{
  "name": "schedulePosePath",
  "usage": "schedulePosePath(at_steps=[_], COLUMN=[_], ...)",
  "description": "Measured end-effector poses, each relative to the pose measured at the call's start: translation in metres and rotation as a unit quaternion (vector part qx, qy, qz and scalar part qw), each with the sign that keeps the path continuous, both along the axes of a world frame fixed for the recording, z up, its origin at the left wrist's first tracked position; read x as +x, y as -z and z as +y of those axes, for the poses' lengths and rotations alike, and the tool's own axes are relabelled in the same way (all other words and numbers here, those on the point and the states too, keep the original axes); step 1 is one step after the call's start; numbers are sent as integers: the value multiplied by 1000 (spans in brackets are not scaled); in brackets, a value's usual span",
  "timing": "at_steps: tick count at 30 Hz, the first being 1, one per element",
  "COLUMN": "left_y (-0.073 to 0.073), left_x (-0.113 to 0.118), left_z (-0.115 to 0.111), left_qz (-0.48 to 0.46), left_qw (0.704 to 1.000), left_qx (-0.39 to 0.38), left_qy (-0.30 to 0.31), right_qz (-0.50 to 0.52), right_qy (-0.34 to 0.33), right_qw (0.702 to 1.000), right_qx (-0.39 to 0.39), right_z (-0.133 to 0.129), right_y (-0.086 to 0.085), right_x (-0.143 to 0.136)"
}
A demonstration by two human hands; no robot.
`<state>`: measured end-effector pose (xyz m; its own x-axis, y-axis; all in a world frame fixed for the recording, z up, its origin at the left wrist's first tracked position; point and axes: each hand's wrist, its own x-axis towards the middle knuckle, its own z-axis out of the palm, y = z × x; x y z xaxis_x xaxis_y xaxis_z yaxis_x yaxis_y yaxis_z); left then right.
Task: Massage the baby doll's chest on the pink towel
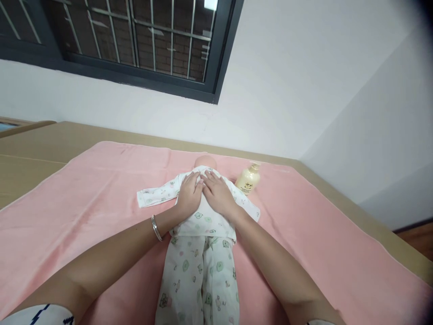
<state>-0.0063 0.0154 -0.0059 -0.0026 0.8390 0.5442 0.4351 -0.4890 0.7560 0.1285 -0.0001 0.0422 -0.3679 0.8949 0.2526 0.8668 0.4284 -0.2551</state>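
Observation:
A baby doll [204, 161] lies stretched out on a pink cloth [111, 176], dressed in a white printed top [203, 221] and matching trousers [187, 271]. Only the rounded back or top of its head shows at the far end; which way it faces I cannot tell. My left hand [189, 195] rests flat on the left side of its upper body, a silver bangle [156, 228] at the wrist. On the right side my right hand [219, 194] lies flat too, fingers extended. Both thumbs come close together at the middle. The sleeves spread outward.
A yellowish pump bottle [248, 179] leans or stands beside the doll's right-hand sleeve. Wooden board [81, 133] shows around the cloth. Behind rises a white wall [270, 90] with a dark-framed, barred window [135, 40].

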Motion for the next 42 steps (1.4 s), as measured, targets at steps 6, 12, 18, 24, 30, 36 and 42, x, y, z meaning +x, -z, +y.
schedulePosePath(at_steps=[6, 12, 18, 24, 30, 36, 42], left_y=[-2, -1, -1, -1, -8, -7, -11], left_x=[0, 0, 2, 2, -4, -9, 0], left_z=[-1, 0, -2, -3, 8, 18, -5], left_qz=[10, 17, 75, 98, 155, 207, 261], left_qw=[1000, 1000, 997, 994, 987, 977, 963], left_qx=[-5, 3, 10, 1, -34, -38, 31], left_qy=[-2, -5, -11, -40, -24, -26, -59], right_qz=[2, -19, 95, 36, -51, 13, -11], right_qy=[100, 1, 55, 93, 151, 62, 15], right_qw=[995, 999, 994, 993, 985, 998, 1000], right_qx=[7, 28, 17, 64, 67, 29, 8], right_z=[1, -17, 20, 11, -7, 11, 20], right_y=[5, 7, 9, 7, -1, 5, 2], right_x=[2, -11, 16, 12, 0, 14, 26])
